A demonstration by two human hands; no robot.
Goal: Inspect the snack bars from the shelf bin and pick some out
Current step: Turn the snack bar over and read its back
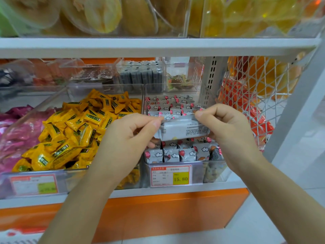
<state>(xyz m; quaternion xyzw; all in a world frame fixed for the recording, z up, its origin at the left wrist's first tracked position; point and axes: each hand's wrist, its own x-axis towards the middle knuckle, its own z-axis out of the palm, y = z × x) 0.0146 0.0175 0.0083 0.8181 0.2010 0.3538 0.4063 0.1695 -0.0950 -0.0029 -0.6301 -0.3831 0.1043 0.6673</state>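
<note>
We hold one snack bar [184,128]; left hand [130,136], right hand [226,127] pinch its ends above clear bin [213,170] of many alike. Yellow candies [75,131] left. Bar hides middle rows.

- "15. 80" stands in dark digits on the yellow patch of the red-edged price label [170,176], clipped to the front of the clear bin [211,162].
- Fine black print runs across the grey snack bar [182,130] above that bin, too small to read.
- Green labels mark the yellow packets [73,131] left of the bin; their characters are illegible.
- The second price label [34,184], further left of the bin, is blurred.
</note>
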